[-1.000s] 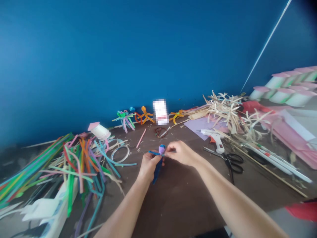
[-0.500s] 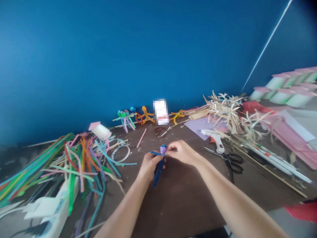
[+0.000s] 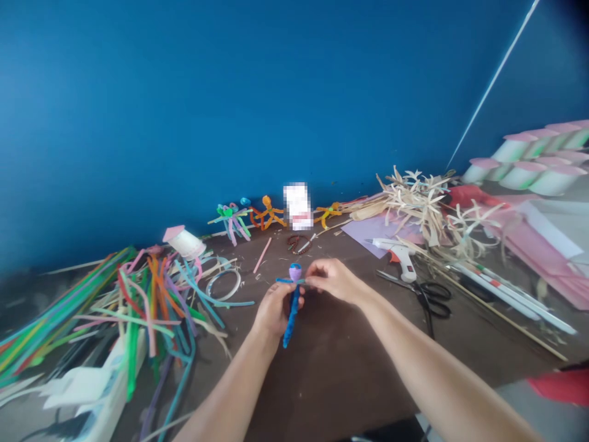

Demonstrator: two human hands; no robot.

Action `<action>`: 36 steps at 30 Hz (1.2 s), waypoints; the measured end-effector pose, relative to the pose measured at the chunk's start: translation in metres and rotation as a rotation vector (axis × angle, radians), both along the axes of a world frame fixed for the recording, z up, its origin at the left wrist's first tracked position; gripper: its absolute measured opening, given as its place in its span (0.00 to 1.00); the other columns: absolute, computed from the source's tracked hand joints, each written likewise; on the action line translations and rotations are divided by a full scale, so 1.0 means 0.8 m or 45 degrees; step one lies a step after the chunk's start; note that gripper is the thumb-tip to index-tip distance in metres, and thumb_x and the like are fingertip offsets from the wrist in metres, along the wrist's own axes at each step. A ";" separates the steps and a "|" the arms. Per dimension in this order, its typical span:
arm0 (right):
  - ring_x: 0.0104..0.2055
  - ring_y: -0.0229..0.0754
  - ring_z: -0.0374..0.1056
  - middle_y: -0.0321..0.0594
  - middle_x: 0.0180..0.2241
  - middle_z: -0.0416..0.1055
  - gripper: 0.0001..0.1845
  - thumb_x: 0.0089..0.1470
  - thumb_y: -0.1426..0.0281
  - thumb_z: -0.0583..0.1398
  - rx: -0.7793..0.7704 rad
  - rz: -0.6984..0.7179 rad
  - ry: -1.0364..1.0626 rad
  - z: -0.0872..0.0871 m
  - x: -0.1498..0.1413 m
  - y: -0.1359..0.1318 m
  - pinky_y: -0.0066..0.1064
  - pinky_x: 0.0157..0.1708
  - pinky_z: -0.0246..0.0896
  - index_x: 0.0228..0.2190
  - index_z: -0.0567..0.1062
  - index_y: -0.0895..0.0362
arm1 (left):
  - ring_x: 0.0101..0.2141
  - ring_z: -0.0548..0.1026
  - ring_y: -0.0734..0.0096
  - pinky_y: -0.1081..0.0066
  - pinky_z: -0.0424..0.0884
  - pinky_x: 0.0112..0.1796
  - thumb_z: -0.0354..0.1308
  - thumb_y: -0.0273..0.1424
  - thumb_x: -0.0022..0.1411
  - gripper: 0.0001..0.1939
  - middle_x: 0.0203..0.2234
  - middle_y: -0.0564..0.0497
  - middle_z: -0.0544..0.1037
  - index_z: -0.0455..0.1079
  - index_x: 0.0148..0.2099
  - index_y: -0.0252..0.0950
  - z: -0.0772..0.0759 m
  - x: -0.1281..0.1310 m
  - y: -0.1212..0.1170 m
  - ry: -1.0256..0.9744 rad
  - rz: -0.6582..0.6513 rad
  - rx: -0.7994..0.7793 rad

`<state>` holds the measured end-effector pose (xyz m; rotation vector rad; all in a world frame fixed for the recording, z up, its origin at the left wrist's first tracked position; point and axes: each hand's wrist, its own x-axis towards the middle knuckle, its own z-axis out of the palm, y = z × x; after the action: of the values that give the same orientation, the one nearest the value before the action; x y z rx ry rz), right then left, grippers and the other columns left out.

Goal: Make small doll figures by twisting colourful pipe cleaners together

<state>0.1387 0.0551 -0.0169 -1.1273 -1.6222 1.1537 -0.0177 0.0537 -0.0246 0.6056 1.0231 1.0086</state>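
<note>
A pipe-cleaner figure (image 3: 291, 316) with a purple, blue-topped head and a long blue body is upright above the table. My left hand (image 3: 272, 309) grips it from the left, fingers behind the body and thumb near the neck. One thin blue arm of the figure sticks out to the left over that hand. My right hand (image 3: 332, 279) pinches the arm on the other side, just right of the neck. The fingertips partly hide that arm's end.
Loose pipe cleaners (image 3: 159, 307) pile up at left by a white power strip (image 3: 108, 393). Finished figures (image 3: 267, 213) stand along the blue wall. A glue gun (image 3: 400, 255), black scissors (image 3: 432, 299) and straw-coloured strips (image 3: 414, 202) lie right. A beaded bracelet (image 3: 299, 245) lies ahead.
The figure has shifted slightly left and turned, so its blue body now shows in full below the left hand. Both hands keep their hold and have moved only a little.
</note>
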 end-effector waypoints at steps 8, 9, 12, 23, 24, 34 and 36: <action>0.15 0.28 0.58 0.32 0.18 0.66 0.06 0.46 0.69 0.58 -0.112 -0.104 0.080 -0.009 -0.014 -0.001 0.19 0.15 0.53 0.24 0.71 0.60 | 0.14 0.68 0.81 0.80 0.67 0.18 0.54 0.23 0.49 0.02 0.17 0.54 0.72 0.66 0.25 0.31 0.000 0.000 0.003 -0.090 0.099 -0.069; 0.15 0.28 0.58 0.32 0.18 0.66 0.07 0.46 0.69 0.58 -0.130 -0.122 0.074 -0.009 -0.017 -0.002 0.19 0.15 0.52 0.24 0.71 0.60 | 0.14 0.68 0.81 0.80 0.67 0.18 0.55 0.23 0.48 0.02 0.17 0.54 0.73 0.66 0.25 0.31 -0.002 -0.001 0.003 -0.101 0.107 -0.068; 0.14 0.27 0.56 0.31 0.17 0.66 0.08 0.46 0.69 0.57 -0.184 -0.162 0.070 -0.009 -0.025 -0.005 0.18 0.13 0.50 0.21 0.72 0.60 | 0.15 0.68 0.81 0.80 0.67 0.19 0.56 0.24 0.47 0.01 0.18 0.54 0.73 0.67 0.25 0.31 -0.007 -0.001 0.004 -0.110 0.118 -0.016; 0.13 0.28 0.58 0.34 0.18 0.69 0.07 0.47 0.74 0.56 -0.345 -0.239 0.188 -0.003 -0.041 -0.011 0.19 0.13 0.51 0.22 0.73 0.61 | 0.18 0.71 0.75 0.75 0.66 0.24 0.62 0.30 0.43 0.07 0.16 0.55 0.73 0.68 0.25 0.32 -0.006 0.008 -0.003 0.054 0.291 0.356; 0.13 0.28 0.59 0.35 0.18 0.69 0.07 0.48 0.74 0.56 -0.398 -0.254 0.214 -0.003 -0.042 -0.012 0.19 0.14 0.52 0.23 0.74 0.62 | 0.18 0.70 0.76 0.75 0.65 0.23 0.62 0.30 0.43 0.08 0.15 0.55 0.73 0.68 0.25 0.32 -0.007 0.008 -0.002 0.053 0.308 0.369; 0.37 0.43 0.70 0.40 0.36 0.75 0.10 0.50 0.73 0.56 0.370 -0.293 -0.495 0.003 -0.048 -0.034 0.29 0.37 0.59 0.34 0.76 0.53 | 0.23 0.71 0.77 0.77 0.66 0.28 0.61 0.30 0.44 0.07 0.20 0.55 0.74 0.70 0.27 0.33 -0.016 0.003 0.000 0.278 0.427 0.542; 0.36 0.43 0.70 0.40 0.35 0.75 0.10 0.50 0.73 0.56 0.410 -0.283 -0.580 0.005 -0.048 -0.037 0.28 0.36 0.58 0.33 0.76 0.53 | 0.25 0.71 0.74 0.76 0.67 0.30 0.60 0.31 0.46 0.07 0.22 0.54 0.75 0.71 0.29 0.33 -0.017 0.002 0.000 0.398 0.394 0.627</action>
<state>0.1001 0.0258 -0.0126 -1.3745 -1.8789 0.4874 -0.0163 0.0537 -0.0382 1.0553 1.1710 1.4913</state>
